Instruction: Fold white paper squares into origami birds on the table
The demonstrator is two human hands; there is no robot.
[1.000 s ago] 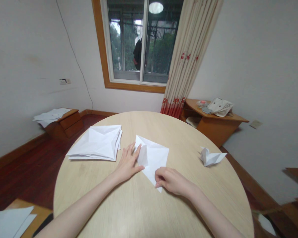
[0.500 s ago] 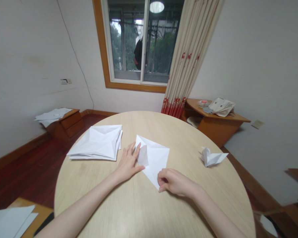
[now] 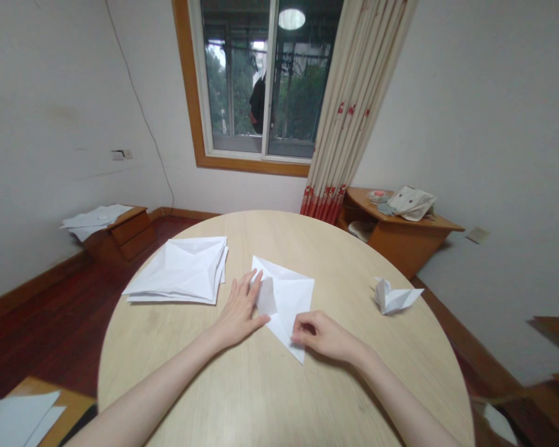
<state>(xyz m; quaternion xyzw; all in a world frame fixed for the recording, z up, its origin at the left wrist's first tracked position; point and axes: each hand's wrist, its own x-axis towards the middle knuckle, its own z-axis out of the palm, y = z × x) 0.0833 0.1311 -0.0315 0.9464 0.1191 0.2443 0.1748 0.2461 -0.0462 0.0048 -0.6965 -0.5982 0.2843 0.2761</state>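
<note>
A partly folded sheet of white paper (image 3: 291,298) lies on the round table, with a raised flap on its left side. My left hand (image 3: 242,310) rests over that left side, fingers spread, the fingertips and thumb touching the paper around the flap. At the lower right edge of the sheet, my right hand (image 3: 319,334) is curled with thumb and fingertips drawn together on the paper; the exact grip is partly hidden by the hand. The sheet's near corner shows below it. Farther right sits a folded paper bird (image 3: 394,298).
A stack of creased paper sheets (image 3: 177,273) lies at the left of the round wooden table (image 3: 242,397). Beyond it are a small cabinet with papers (image 3: 133,233) and a corner desk with a cloth bag (image 3: 412,203). More sheets (image 3: 18,416) lie at lower left.
My right hand has moved slightly up along the paper's edge, uncovering the near corner. My left hand stays on the flap. The whole view has shifted slightly.
</note>
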